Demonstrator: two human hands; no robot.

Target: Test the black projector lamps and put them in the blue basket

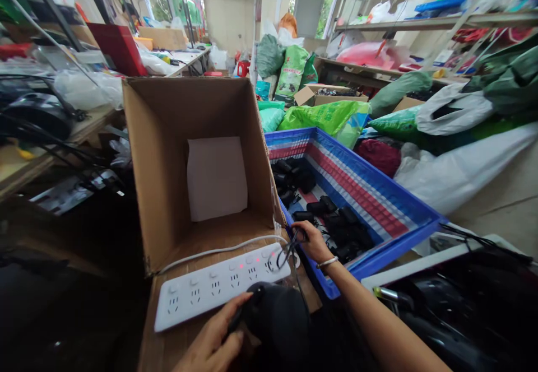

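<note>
At the bottom of the view my left hand [221, 335] is closed on the edge of a black rounded device [275, 316], its kind not clear in the dark. My right hand [311, 241], with a light bracelet at the wrist, pinches a looped black cable [290, 251] over the right end of a white power strip [218, 282]. Several red lights glow on the strip, beside its right-hand sockets. Behind it an open cardboard box [157, 176] lies on its side, with a loose pale cardboard piece [217, 178] inside.
A blue crate [378, 178] with a striped lining stands to the right, holding several black devices [336, 221]. Farther right sits a white-rimmed bin [420, 263] of dark items. Sacks [458, 164] and bags lie behind; a cluttered bench [84, 125] runs along the left.
</note>
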